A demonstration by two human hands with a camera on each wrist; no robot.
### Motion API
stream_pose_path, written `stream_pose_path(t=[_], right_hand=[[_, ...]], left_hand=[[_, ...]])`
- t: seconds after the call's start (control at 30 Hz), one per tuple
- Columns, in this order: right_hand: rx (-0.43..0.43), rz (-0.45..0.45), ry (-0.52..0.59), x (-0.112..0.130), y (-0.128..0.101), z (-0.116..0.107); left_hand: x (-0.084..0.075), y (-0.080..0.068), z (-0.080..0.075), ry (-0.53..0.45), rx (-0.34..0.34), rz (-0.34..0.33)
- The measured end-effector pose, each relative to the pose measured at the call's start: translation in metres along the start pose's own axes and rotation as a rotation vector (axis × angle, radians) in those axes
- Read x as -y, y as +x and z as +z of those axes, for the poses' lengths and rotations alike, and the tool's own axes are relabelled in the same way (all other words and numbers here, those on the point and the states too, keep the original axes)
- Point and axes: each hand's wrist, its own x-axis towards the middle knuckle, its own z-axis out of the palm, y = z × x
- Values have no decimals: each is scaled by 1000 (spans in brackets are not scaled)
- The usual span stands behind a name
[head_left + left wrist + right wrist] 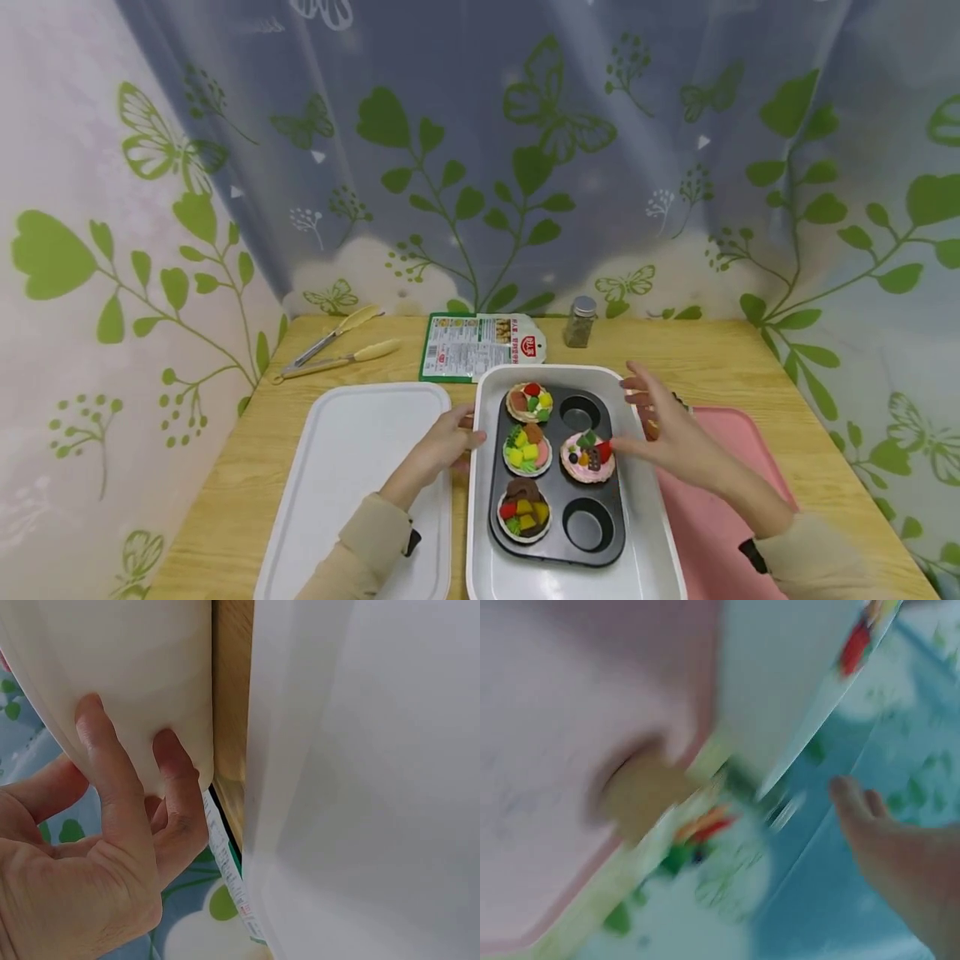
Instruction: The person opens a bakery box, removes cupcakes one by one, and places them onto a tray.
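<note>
My left hand (442,442) holds the left wall of a deep white bin (651,533), its thumb over the rim and fingertips against the outer side. Inside the bin sits a dark muffin tin (558,508). Three toy tarts fill its left column; a pink-topped tart (587,457) occupies the middle right cup. Spread over the bin's right side, my right hand (678,442) has nothing between its fingers, and its thumb tip overlaps the pink tart's edge in the head view. Blurred in the right wrist view, another tart (649,791) lies by the pink tray's corner.
A white tray (352,500) flanks the bin on the left, a pink tray (738,475) on the right. Behind are tongs (337,354), a green-edged printed packet (468,346) and a small capped jar (580,323). A patterned curtain (480,167) backs the wooden table.
</note>
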Motion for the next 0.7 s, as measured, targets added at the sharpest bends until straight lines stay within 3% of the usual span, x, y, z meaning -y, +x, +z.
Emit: stream_pose_path(t=[0.13, 0.23, 0.33, 0.5, 0.7], right_hand=[[163, 27, -122, 13, 1, 25], [225, 28, -235, 10, 2, 37], [275, 45, -241, 9, 2, 46], [269, 73, -270, 10, 5, 57], [214, 20, -313, 7, 8, 62]], left_hand=[[1, 0, 0, 0, -1, 7], [3, -2, 0, 3, -4, 1], [4, -5, 1, -1, -3, -6], [2, -4, 0, 0, 0, -4], [-1, -3, 0, -5, -4, 5]])
